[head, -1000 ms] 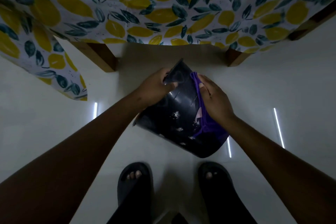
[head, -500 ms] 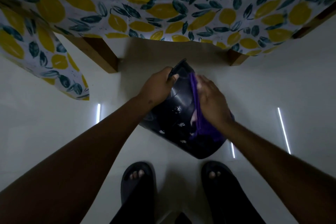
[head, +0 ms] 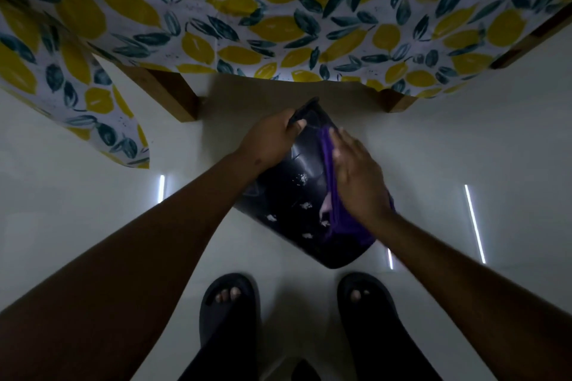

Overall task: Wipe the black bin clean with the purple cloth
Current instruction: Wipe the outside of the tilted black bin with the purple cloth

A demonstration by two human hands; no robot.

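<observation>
**Mia:** What do you see from the head camera?

**Tom:** I see a black bin (head: 297,195). It is tipped on its side. It is in front of the near edge of the bench (head: 173,93), between two wooden legs. The floor (head: 77,195) is under it. I cannot tell if the bin touches the floor.

**Mia:** Who holds it?

**Tom:** The left hand (head: 272,139) does. Its fingers curl round the rim at the far end of the bin.

**Mia:** And the other hand?

**Tom:** The right hand (head: 356,176) lies flat with straight fingers. It presses the purple cloth (head: 337,216) onto the right side of the bin.

**Mia:** Where does the cloth go?

**Tom:** It runs down the bin under the hand. It bunches up near the wrist.

**Mia:** Is the bin clean?

**Tom:** No. Small white specks (head: 301,178) sit on the dark side, left of the cloth.

**Mia:** What is on the bench?

**Tom:** A lemon tablecloth (head: 278,9) with yellow lemons and dark leaves. It hangs over the near edge.

**Mia:** What is lower down?

**Tom:** Two feet in black sandals. The left sandal (head: 229,306) and the right sandal (head: 365,303) stand on the floor just behind the bin. Thin bright lines (head: 473,223) shine on the floor.
</observation>
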